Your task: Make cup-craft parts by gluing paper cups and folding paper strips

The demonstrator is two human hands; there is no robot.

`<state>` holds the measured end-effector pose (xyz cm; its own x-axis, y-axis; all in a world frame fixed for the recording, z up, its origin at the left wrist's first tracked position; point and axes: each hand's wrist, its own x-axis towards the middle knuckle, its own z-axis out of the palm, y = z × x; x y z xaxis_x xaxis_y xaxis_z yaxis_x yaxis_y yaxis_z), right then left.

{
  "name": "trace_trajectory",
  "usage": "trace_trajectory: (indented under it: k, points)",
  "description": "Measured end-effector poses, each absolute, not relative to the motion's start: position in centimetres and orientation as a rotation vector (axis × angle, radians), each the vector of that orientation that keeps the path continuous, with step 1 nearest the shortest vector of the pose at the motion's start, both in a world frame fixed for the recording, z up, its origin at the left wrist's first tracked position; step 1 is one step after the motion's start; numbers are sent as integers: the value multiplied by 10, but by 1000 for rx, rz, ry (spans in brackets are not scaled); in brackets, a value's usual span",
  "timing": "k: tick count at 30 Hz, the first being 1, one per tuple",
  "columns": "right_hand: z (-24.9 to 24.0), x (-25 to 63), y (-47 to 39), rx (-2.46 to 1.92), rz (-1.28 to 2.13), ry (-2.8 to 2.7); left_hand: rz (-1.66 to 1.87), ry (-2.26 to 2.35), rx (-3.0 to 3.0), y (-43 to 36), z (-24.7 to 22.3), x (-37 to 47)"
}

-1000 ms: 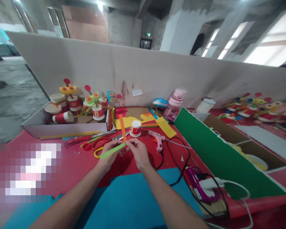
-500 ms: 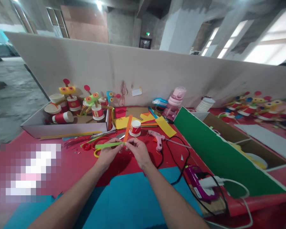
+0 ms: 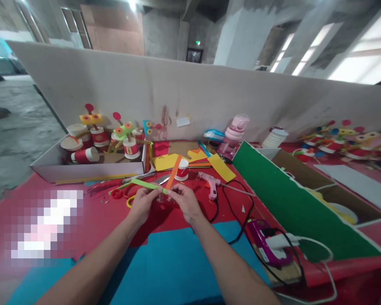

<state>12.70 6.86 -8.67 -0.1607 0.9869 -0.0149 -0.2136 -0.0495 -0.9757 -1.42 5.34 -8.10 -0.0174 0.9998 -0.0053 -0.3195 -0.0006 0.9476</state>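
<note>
Two paper strips, one green [image 3: 144, 184] and one orange [image 3: 174, 171], meet at an angle between my fingertips. My left hand [image 3: 145, 202] pinches the green strip near the joined end, and the strip's free end points up to the left. My right hand [image 3: 184, 201] pinches the corner where both strips meet; the orange strip rises from there. Just behind the strips stands a red and white paper cup [image 3: 182, 170]. Scissors with yellow and red handles [image 3: 131, 201] lie beside my left hand, partly hidden. A pink glue gun [image 3: 212, 184] rests to the right.
A white box [image 3: 92, 173] holding cup figures stands at the back left. Yellow paper [image 3: 221, 167] lies behind the glue gun. A green-sided box [image 3: 292, 207] fills the right. Black cables run near a purple power block [image 3: 266, 243]. Blue sheets [image 3: 178, 262] lie in front.
The green strip has turned so its free end points higher, and the orange strip leans further right. My left hand has shifted slightly; my right hand keeps its pinch.
</note>
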Motion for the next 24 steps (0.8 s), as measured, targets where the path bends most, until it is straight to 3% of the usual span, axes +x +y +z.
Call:
trace_trajectory:
  k: [6,24]
  points:
    - [-90,122,69,-846,1531,-892,1341,901,989,52,-81,-13]
    - [-93,119,65,-886,1546,-976,1351,1027,1153,54,-87,-14]
